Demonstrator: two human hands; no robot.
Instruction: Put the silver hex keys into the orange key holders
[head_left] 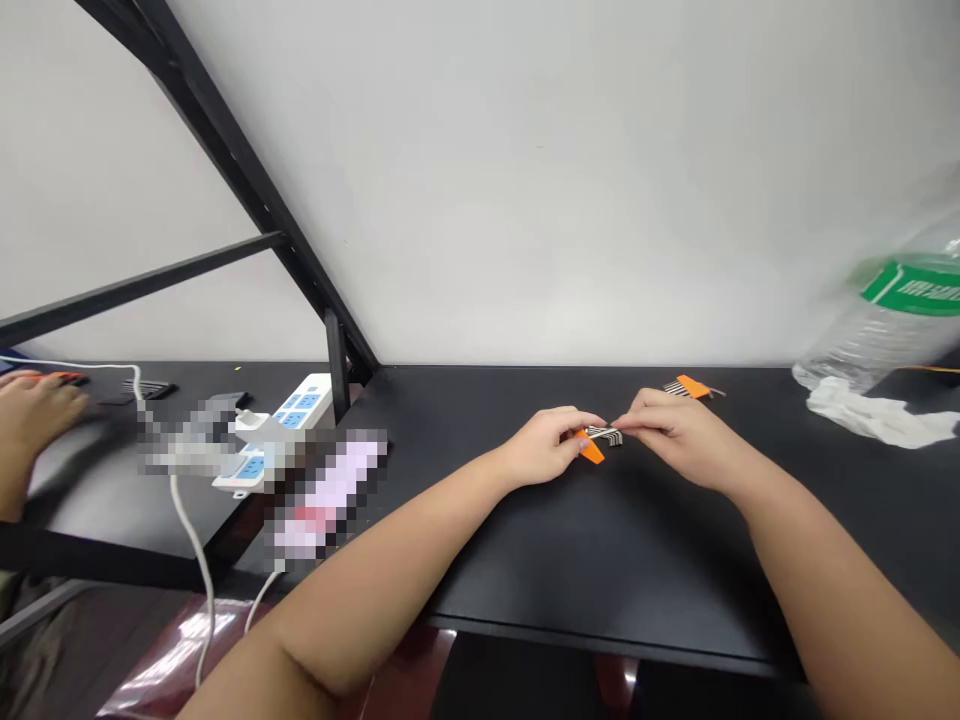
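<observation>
My left hand (551,445) is closed, with thumb and fingers pinching an orange holder (590,449) of L-shaped hex keys (615,437). The bent ends of the keys point right, away from the palm. Close against them, my right hand (671,425) has its thumb and forefinger pinched together on the end of a thin dark hex key; most of its grip is hidden. Just behind the right hand lies a second orange holder (694,386) with several hex keys in it, resting on the black table (600,560).
A clear bottle (885,310) with a green label stands at the right, beside crumpled white tissue (874,415). Left are a white power strip (304,412), cables and a pixelated phone-like object (334,495). Black frame bars (247,180) rise there. Another person's hand (37,410) is at far left.
</observation>
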